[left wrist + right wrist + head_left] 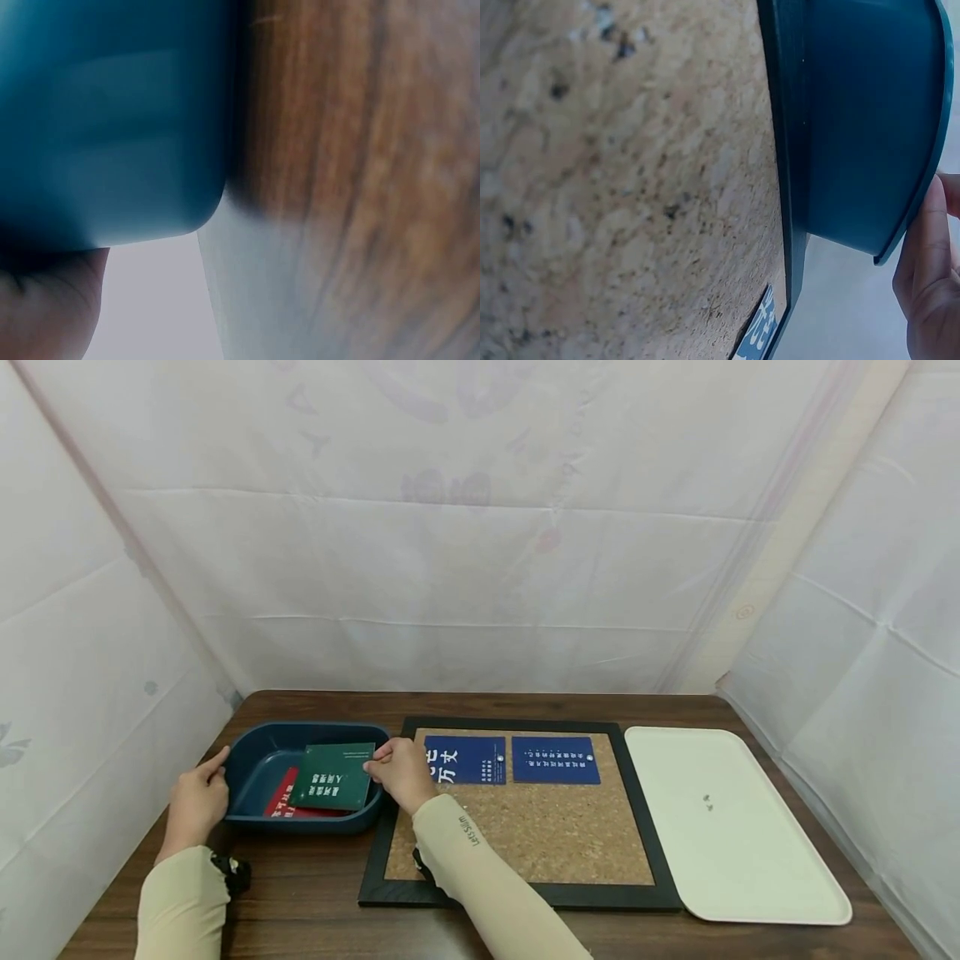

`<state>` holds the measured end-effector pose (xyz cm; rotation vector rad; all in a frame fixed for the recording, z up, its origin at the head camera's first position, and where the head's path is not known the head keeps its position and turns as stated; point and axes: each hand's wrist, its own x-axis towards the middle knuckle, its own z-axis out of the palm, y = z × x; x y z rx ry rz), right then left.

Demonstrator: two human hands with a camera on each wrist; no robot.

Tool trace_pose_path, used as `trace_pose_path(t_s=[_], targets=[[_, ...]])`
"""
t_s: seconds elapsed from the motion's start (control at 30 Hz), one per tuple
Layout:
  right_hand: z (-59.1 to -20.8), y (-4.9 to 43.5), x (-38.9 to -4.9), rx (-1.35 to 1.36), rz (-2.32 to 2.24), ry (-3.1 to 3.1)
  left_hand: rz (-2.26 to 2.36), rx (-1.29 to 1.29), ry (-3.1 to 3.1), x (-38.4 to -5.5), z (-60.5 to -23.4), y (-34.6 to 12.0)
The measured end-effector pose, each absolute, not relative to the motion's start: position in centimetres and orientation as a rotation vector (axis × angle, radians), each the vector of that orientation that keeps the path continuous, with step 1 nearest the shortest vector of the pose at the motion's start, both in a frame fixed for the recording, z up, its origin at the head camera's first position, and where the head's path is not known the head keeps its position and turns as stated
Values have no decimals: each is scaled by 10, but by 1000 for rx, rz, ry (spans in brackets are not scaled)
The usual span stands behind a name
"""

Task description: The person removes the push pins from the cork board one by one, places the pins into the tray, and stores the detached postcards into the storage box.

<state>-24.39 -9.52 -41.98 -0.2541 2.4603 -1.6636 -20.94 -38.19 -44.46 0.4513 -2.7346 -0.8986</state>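
A dark blue plastic basin (251, 777) stands at the left of the table; in the left wrist view its outer wall (127, 135) fills the upper left. My left hand (197, 802) holds the basin's left rim. Inside lie a red card (279, 797) with white writing and, overlapping it, a green card (333, 777) with white writing. My right hand (405, 774) reaches over the basin's right rim and pinches the green card at its right edge. From the right wrist, the right hand (934, 262) shows at the basin's rim, with the card hidden behind the wall.
Right of the basin lies a black-framed cork board (525, 835). Two blue cards with white writing lie along its far side: one at left (480, 760), partly behind my right hand, and one at right (556, 760). A white tray (735, 843) lies farther right on the brown wooden table (300, 893).
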Motion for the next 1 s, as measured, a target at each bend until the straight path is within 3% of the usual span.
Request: trace_pose_path(t_s=[1.0], targets=[[-420, -96, -247, -254, -1533, 2523, -924, 477, -2720, -210, -445, -380]])
